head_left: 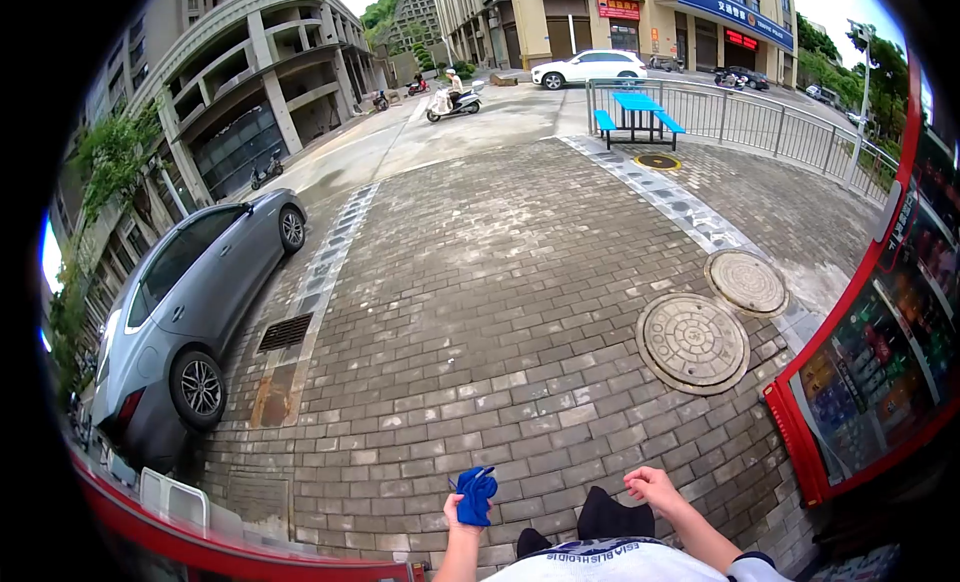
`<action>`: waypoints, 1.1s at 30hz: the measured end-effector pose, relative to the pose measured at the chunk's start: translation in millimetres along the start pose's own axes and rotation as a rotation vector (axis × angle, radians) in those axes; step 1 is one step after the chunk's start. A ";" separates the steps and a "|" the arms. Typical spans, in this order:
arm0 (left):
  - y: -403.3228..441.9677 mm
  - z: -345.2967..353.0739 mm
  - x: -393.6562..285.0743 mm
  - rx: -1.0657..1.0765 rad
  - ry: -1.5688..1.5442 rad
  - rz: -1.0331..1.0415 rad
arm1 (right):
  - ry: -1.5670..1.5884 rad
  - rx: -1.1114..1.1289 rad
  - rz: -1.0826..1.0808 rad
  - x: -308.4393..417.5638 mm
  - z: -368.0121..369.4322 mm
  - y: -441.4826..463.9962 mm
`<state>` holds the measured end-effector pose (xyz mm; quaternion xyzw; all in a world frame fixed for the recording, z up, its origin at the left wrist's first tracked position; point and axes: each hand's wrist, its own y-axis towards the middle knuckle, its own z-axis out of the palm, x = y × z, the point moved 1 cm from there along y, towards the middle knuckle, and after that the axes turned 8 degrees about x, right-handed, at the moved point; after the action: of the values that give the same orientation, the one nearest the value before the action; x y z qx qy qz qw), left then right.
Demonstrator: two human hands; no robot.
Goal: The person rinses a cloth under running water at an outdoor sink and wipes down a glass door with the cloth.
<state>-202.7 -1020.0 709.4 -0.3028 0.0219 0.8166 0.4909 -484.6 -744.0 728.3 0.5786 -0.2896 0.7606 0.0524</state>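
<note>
My left hand (453, 512) is closed around a bunched blue cloth (476, 496), held out low in front of me. Thin loops or ends stick out at the top of the cloth; what they are is too small to tell. To the right, my right hand (654, 488) hangs in the air with its fingers loosely curled in, and nothing shows in it. Below both hands are the dark legs (612, 514) and white shirt (610, 562) of my own body.
A grey car (205, 272) is parked at left. Two round manhole covers (693, 343) lie in the brick paving (470, 322). At right stands a red-framed drinks fridge (870, 372). Farther off are a blue picnic table (636, 104), railing (735, 117), scooter rider (455, 100) and white car (590, 68).
</note>
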 end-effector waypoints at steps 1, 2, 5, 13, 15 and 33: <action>-5.9 2.3 1.7 -0.087 -0.131 0.079 | -0.050 0.048 0.044 3.6 1.9 18.1; -7.2 0.7 3.0 -0.171 -0.263 0.159 | -0.060 0.076 0.055 9.1 2.5 40.5; -6.4 -28.5 -13.0 -0.263 -0.286 0.293 | -0.134 0.180 -0.011 38.6 3.8 97.4; 8.6 -51.7 -101.1 -0.579 -0.426 0.838 | -0.132 0.320 -0.051 138.1 28.6 257.8; 0.0 -68.2 -100.3 -0.597 -0.421 0.878 | -0.245 0.364 -0.015 144.7 52.4 296.7; -73.2 -209.1 -234.6 -0.824 -0.570 1.131 | -0.346 1.249 0.106 148.4 493.6 439.3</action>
<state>34.4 -1236.7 679.1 -0.1817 -0.2607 0.9329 -0.1694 -295.6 -1392.5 776.8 0.5992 0.1747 0.6832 -0.3791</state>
